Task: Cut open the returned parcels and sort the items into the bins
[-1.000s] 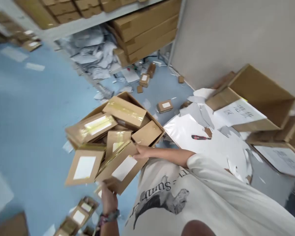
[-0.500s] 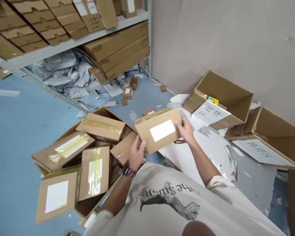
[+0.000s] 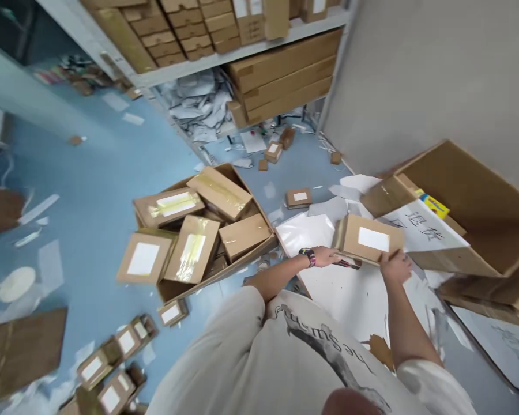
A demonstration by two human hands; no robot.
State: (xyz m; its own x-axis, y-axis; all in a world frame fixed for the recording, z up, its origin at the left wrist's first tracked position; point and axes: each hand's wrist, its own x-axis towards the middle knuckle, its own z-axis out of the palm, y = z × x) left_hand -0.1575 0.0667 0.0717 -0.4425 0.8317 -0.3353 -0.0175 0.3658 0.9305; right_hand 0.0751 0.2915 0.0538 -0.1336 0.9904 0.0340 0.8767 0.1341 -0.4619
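Note:
My right hand (image 3: 396,267) grips the lower right corner of a closed cardboard box (image 3: 352,236) with a white label, holding it over a white sheet-covered surface (image 3: 328,294). My left hand (image 3: 325,256) reaches in at the box's lower left edge. Its fingertips meet one end of a slim red-and-black tool (image 3: 348,263), perhaps a cutter; blur and the box hide whether they close on it. To the left, a large open carton (image 3: 218,275) is filled with several taped, labelled boxes.
An open carton (image 3: 488,256) with a handwritten sign and a yellow packet (image 3: 433,203) stands right. Another signed carton (image 3: 493,291) is nearer. Small boxes (image 3: 127,341) lie on the floor at lower left. Shelving (image 3: 242,49) with stacked boxes runs along the back.
The labelled box has moved right, from beside the filled carton to above the white surface. My left hand has left its side and moved to the slim tool. The view has swung too.

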